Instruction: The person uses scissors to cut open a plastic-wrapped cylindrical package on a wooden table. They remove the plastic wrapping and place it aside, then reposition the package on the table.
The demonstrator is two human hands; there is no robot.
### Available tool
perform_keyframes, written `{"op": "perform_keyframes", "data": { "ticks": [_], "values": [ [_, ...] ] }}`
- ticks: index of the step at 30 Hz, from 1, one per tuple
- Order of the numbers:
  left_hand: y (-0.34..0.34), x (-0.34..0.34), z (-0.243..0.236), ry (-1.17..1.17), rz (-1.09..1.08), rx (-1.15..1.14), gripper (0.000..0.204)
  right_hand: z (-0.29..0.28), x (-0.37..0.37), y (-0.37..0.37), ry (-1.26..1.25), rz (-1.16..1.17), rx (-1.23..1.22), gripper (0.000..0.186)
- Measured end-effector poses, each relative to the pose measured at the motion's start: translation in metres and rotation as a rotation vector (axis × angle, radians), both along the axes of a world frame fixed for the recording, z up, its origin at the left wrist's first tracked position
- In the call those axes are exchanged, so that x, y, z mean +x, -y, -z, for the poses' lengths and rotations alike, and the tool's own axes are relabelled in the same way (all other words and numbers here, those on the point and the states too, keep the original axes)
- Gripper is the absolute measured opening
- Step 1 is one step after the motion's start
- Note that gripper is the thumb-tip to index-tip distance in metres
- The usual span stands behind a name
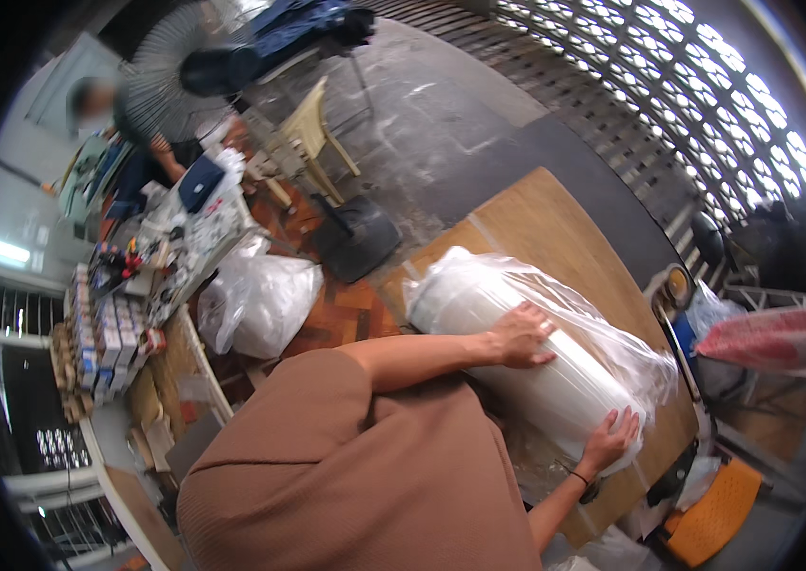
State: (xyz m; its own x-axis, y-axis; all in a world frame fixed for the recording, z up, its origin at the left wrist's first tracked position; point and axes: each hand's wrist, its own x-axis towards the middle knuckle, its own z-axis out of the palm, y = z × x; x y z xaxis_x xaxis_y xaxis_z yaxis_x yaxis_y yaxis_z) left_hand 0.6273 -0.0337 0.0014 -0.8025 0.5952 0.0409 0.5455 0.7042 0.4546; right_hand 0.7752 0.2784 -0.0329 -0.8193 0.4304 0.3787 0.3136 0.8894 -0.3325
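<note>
A thick white roll (488, 303) in loose clear plastic film (603, 333) lies slantwise on a brown wooden tabletop (541, 224). My left hand (522, 335) rests on the upper middle of the roll, palm down with the fingers stretched over the film. Closer to the roll's lower right end, my right hand (612, 440) lies on it with spread fingers. A dark band circles my right wrist. Neither hand is wrapped round anything. The roll's underside is hidden, and part of its near side is behind my left arm.
A stuffed white plastic bag (265, 300) stands on the floor at left, beside a cluttered workbench (189, 357) with stacked small boxes (117, 333). Another person (136, 143) sits farther back near a large fan (169, 71). An orange chair (715, 509) stands at lower right.
</note>
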Motion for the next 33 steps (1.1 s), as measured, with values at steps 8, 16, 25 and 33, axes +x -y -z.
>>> {"op": "perform_keyframes", "data": {
  "ticks": [8,16,25,33],
  "values": [
    [0.099,-0.054,0.051,0.429,-0.376,0.119,0.054,0.020,0.024,-0.038,-0.097,0.677,-0.365,0.044],
    [0.161,-0.115,0.040,0.540,-0.204,-0.163,0.049,0.113,0.111,-0.065,-0.425,0.530,-0.700,0.049],
    [0.172,-0.128,0.043,1.082,-0.399,0.352,0.036,0.124,0.128,-0.032,-0.369,0.620,-0.660,0.038],
    [0.165,-0.152,0.060,1.625,-0.697,0.545,0.056,0.110,0.108,-0.039,0.340,0.480,-0.110,0.025]
  ]
}}
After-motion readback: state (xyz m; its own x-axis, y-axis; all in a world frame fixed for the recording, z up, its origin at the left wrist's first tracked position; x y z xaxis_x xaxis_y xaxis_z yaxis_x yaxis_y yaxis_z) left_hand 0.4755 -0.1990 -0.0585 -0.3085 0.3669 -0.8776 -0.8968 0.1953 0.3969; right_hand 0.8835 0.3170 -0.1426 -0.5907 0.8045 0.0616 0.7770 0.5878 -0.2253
